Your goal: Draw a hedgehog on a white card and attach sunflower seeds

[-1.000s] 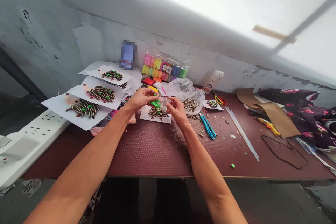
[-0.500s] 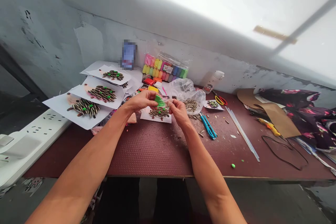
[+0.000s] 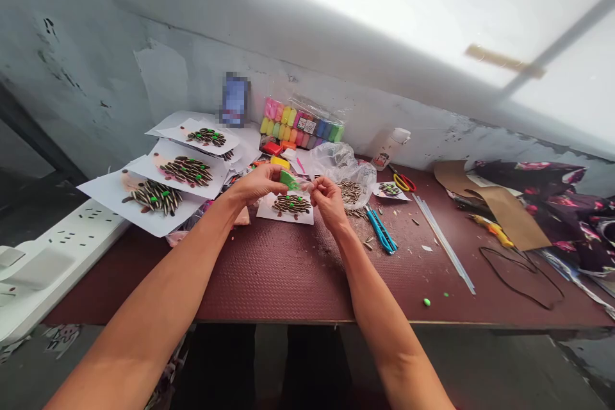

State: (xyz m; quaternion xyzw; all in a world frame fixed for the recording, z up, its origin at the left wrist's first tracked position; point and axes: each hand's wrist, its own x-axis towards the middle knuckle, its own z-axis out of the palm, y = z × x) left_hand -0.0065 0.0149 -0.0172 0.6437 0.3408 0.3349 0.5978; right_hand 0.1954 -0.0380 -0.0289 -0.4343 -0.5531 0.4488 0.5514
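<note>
My left hand (image 3: 263,183) is closed on a small clear-wrapped packet of green clay (image 3: 289,180). Fingers and thumb of my right hand (image 3: 329,198) pinch the clear plastic end of the same packet. Both hands are raised above a white card (image 3: 263,210) bearing a hedgehog shape made of striped seeds with green dots (image 3: 291,204). Right of my right hand, a clear plastic bag (image 3: 358,174) holds a heap of striped seeds (image 3: 350,192), some spilled onto the table.
Seed-covered cards (image 3: 187,171) are stacked left, beside a white power strip (image 3: 72,250). Colored clay packs (image 3: 302,125) lean on the wall. Rightward are a teal cutter (image 3: 381,230), scissors (image 3: 403,180), glue sticks (image 3: 444,243), a bottle (image 3: 390,148), a corded yellow glue gun (image 3: 497,231) and a green clay ball (image 3: 426,302).
The green packet has tilted lower and flatter between my hands, and its clear end is drawn out toward my right hand. The things on the table stay where they were.
</note>
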